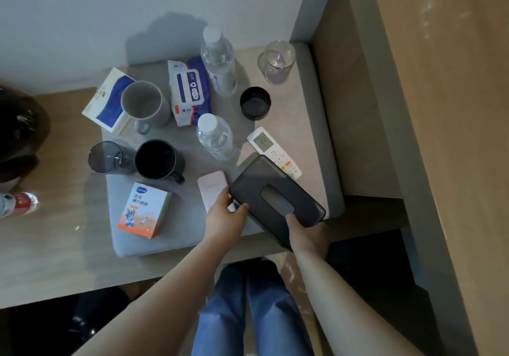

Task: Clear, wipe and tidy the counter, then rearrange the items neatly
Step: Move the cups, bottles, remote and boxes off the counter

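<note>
At the near right corner of the grey surface (292,119), a dark grey oblong tissue box with a slot in its top (275,193) is held between both hands. The left hand (225,215) is curled against the box's left edge, and the right hand (305,234) grips its near end, thumb laid on top beside the slot. The box is tilted and overhangs the surface's front edge; whether it is fully lifted cannot be told.

Partly covered by the box's far end is a white remote control with a lit display (272,152). Just left of the box lies a pale pink flat rectangular device (213,187). Further left of it are an orange-and-white carton (146,209) and a black mug (158,159). Beyond the box stand a clear plastic water bottle (217,138), a black round lid (255,102), a white-and-blue wipes pack (188,91) and a clear glass tumbler (276,61).

Clearing is judged to be barely begun: only the box is in hand, and nearly everything else lies scattered. Wiping and neat rearranging appear not yet done.
</note>
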`<state>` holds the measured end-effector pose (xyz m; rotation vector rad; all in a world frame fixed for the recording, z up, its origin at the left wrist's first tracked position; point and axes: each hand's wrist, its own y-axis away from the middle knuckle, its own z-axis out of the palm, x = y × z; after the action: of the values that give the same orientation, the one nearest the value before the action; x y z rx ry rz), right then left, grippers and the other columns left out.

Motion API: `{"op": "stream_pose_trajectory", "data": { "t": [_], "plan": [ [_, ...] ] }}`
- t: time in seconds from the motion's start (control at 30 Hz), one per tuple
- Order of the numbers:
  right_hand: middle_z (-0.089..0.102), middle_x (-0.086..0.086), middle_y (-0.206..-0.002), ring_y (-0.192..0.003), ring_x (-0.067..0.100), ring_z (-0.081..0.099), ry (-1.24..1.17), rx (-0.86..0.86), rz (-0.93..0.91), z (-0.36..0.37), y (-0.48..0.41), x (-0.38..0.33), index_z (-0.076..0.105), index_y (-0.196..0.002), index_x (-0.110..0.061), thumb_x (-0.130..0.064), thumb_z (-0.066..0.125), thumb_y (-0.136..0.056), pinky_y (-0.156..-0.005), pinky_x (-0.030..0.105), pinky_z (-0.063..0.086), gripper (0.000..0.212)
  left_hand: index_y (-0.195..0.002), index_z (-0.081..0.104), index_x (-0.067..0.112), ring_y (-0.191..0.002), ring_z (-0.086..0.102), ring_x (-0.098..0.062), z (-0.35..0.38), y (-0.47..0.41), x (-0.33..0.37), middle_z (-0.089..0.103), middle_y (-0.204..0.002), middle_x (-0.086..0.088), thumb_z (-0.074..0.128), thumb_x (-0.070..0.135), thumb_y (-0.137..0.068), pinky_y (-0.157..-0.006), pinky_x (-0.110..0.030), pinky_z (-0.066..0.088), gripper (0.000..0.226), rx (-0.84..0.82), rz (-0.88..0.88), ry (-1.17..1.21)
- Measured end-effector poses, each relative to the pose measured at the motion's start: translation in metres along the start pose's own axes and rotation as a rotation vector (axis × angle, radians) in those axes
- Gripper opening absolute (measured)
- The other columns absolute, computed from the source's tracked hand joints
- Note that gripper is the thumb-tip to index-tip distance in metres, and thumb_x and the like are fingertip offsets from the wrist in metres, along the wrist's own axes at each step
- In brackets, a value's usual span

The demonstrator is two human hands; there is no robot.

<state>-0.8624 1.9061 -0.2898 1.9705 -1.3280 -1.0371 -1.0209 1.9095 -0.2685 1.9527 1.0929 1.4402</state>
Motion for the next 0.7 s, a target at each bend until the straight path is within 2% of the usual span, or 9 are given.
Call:
{"op": "stream_pose_trajectory", "data": {
  "t": [0.07, 0.17, 0.27, 0.4, 0.47, 0.57, 0.7],
  "plan": [
    [0.056, 0.014, -0.129, -0.113, 0.033, 0.057, -0.044, -0.017, 0.004, 0.005, -0.002, -0.004, 0.043, -0.133, -0.006, -0.038, 0.070, -0.084, -0.082, 0.033, 0.046, 0.065, -0.140, 0.044, 0.032, -0.113, 0.061, -0.024, -0.001, -0.007, -0.001, 0.056, -0.121, 0.013, 0.060, 0.020, -0.091, -0.099, -0.043, 0.049, 0.053, -0.025, 0.019, -0.019],
    [0.055, 0.013, -0.131, -0.115, 0.031, 0.057, -0.113, -0.006, -0.058, 0.006, -0.005, -0.009, 0.042, -0.136, -0.007, -0.033, 0.070, -0.086, -0.081, 0.029, 0.042, 0.063, -0.147, 0.034, 0.038, -0.120, 0.057, -0.021, -0.002, -0.014, -0.001, 0.051, -0.140, 0.007, 0.061, 0.022, -0.090, -0.099, -0.044, 0.050, 0.065, -0.080, 0.036, -0.014],
    [0.060, 0.011, -0.125, -0.100, 0.023, 0.059, -0.057, -0.029, -0.191, 0.001, -0.009, -0.016, 0.048, -0.132, -0.007, -0.032, 0.070, -0.087, -0.078, 0.026, 0.044, 0.055, -0.148, 0.032, 0.039, -0.120, 0.057, -0.021, -0.006, -0.014, 0.001, 0.049, -0.143, 0.003, 0.063, 0.020, -0.089, -0.099, -0.044, 0.050, 0.069, -0.127, 0.038, -0.029],
    [0.060, 0.007, -0.119, -0.088, 0.016, 0.051, 0.208, -0.098, -0.287, -0.016, -0.004, -0.020, 0.049, -0.126, -0.009, -0.033, 0.069, -0.087, -0.064, 0.022, 0.040, 0.050, -0.147, 0.038, 0.022, -0.117, 0.058, -0.019, -0.014, -0.002, 0.004, 0.051, -0.141, 0.000, 0.063, 0.022, -0.091, -0.093, -0.028, 0.046, 0.061, -0.141, 0.118, -0.241],
    [0.059, 0.005, -0.114, -0.088, 0.017, 0.052, 0.407, -0.089, -0.355, -0.027, 0.006, -0.017, 0.050, -0.122, -0.012, -0.033, 0.069, -0.086, -0.057, 0.021, 0.039, 0.046, -0.143, 0.042, 0.018, -0.120, 0.055, -0.021, -0.023, 0.007, 0.009, 0.051, -0.138, -0.003, 0.061, 0.025, -0.092, -0.092, -0.027, 0.043, 0.055, -0.139, 0.190, -0.427],
    [0.059, 0.002, -0.105, -0.093, 0.018, 0.059, 0.684, -0.060, -0.545, -0.040, 0.026, -0.012, 0.051, -0.117, -0.017, -0.034, 0.068, -0.083, -0.065, 0.024, 0.044, 0.041, -0.143, 0.043, 0.016, -0.123, 0.052, -0.023, -0.039, 0.021, 0.018, 0.048, -0.141, -0.006, 0.059, 0.028, -0.093, -0.098, -0.031, 0.042, 0.053, -0.141, 0.258, -0.637],
    [0.057, 0.003, -0.117, -0.105, 0.019, 0.058, 0.832, -0.081, -0.665, -0.058, 0.066, -0.020, 0.047, -0.131, -0.020, -0.034, 0.068, -0.085, -0.073, 0.022, 0.043, 0.052, -0.139, 0.045, 0.015, -0.120, 0.053, -0.028, -0.066, 0.047, 0.036, 0.049, -0.139, -0.008, 0.057, 0.027, -0.094, -0.097, -0.033, 0.042, 0.048, -0.139, 0.321, -0.808]
  ]
}}
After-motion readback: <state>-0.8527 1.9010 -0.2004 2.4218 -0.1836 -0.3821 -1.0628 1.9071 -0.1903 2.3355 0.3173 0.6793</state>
